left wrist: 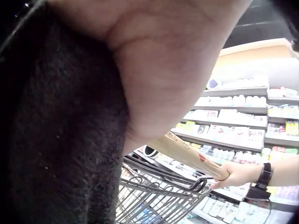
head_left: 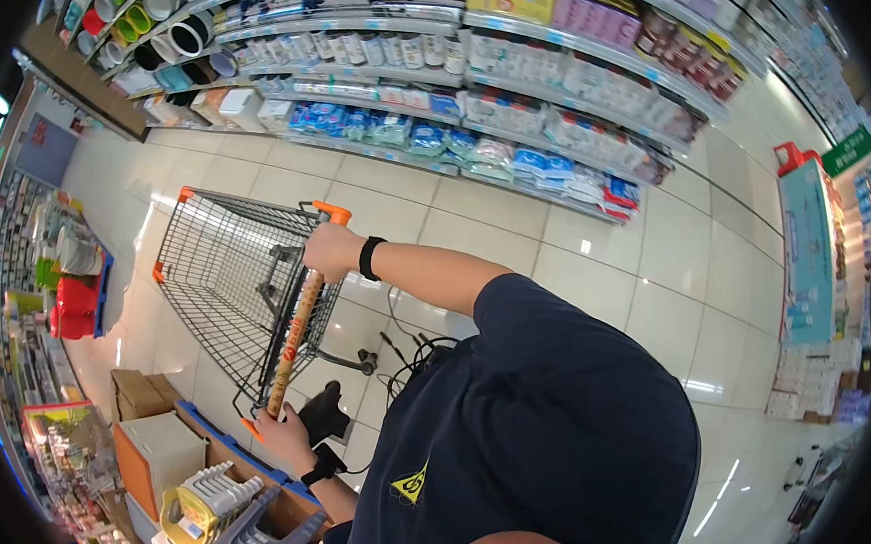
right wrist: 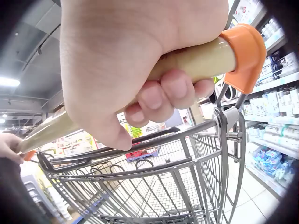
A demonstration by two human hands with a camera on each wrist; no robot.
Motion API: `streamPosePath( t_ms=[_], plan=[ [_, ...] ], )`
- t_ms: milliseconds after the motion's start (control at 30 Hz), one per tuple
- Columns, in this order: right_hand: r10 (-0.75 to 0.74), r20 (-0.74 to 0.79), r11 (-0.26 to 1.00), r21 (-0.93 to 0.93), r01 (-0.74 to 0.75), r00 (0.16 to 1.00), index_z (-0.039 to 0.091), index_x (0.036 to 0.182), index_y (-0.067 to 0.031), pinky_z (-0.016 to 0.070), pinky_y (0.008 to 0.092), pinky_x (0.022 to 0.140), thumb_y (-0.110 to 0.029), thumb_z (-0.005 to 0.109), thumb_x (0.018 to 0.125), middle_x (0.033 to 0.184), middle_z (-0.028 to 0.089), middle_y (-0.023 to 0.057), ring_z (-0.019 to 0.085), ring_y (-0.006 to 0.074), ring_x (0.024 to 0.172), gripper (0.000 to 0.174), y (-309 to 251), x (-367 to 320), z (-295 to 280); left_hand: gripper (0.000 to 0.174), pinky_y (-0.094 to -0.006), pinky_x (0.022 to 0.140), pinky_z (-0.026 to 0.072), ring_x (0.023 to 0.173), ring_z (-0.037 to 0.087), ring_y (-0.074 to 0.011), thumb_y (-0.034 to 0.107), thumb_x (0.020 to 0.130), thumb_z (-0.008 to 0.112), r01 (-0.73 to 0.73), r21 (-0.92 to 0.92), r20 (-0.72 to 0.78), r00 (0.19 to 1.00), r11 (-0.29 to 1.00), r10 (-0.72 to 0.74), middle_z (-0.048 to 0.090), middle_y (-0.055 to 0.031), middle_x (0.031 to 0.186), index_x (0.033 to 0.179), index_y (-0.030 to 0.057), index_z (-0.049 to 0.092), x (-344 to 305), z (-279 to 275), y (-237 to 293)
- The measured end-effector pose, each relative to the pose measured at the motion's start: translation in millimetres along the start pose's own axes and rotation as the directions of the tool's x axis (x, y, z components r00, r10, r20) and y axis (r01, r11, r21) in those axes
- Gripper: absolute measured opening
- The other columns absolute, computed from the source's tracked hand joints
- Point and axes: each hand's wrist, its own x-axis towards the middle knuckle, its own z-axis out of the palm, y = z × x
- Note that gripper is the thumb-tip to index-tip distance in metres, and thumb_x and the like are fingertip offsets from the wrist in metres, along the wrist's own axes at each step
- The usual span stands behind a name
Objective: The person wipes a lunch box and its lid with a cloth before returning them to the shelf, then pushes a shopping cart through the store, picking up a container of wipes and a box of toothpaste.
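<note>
A wire shopping cart (head_left: 231, 270) with orange corner pieces stands ahead of the person. Its pale printed handle (head_left: 295, 338) runs between both hands. Close to the orange end cap (right wrist: 250, 56), the right hand (head_left: 334, 252) grips the handle; the right wrist view shows its fingers curled under the bar. At the opposite end, the left hand (head_left: 289, 437) holds the handle beside another orange cap. The left wrist view shows mostly that hand's palm base (left wrist: 159, 70), its fingers hidden. Through the mesh of the basket (right wrist: 159, 186) the floor shows.
Stocked shelves (head_left: 368, 73) line the far side, with blue packets (head_left: 335, 121) low down. Near the left hand sit a blue-edged bin (head_left: 235, 444) and stacked plastic stools (head_left: 207, 507). A red container (head_left: 74, 308) stands left of the cart. Dark cables (head_left: 420, 356) hang near the body.
</note>
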Motion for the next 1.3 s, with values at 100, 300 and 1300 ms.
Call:
streamPosePath(
  t_ms=[100,300,1300],
  plan=[
    [0.05,0.009,0.999,-0.004,-0.05,0.999,0.075,0.073,-0.0132,0.0543,0.0431,0.061,-0.024,0.076,0.064,0.071,0.07,0.0071,0.07,0.0289,0.07,0.014,-29.3,-37.4,11.4,0.044,-0.0497,0.089,0.0489,0.108,0.058,-0.0432,0.031,0.086,0.075,0.049,0.019,0.125,0.991,0.999,-0.051,0.06,-0.0223,0.111,0.114,0.0004,0.059,-25.2,-14.8,-18.6],
    [0.149,-0.082,0.989,0.001,-0.149,0.985,0.072,0.069,-0.0147,0.0524,0.0442,0.056,-0.027,0.071,0.067,0.068,0.068,0.0084,0.069,0.0306,0.067,0.013,-104.7,-130.3,17.7,0.041,-0.0493,0.081,0.0511,0.099,0.061,-0.0405,0.035,0.087,0.073,-0.046,-0.086,0.066,0.997,0.995,0.051,0.061,-0.0188,0.105,0.107,0.0028,0.058,-96.3,-57.4,-37.8],
    [0.537,-0.048,0.844,0.042,-0.535,0.842,0.075,0.074,-0.0118,0.0556,0.0434,0.065,-0.027,0.073,0.066,0.072,0.071,0.01,0.071,0.0307,0.071,0.017,-356.7,-671.8,-6.4,0.032,-0.0482,0.077,0.0523,0.091,0.063,-0.0375,0.029,0.082,0.076,-0.488,-0.257,0.149,0.833,0.834,0.533,0.06,-0.0144,0.097,0.096,0.0059,0.06,-473.5,-170.0,-51.7]
  ],
)
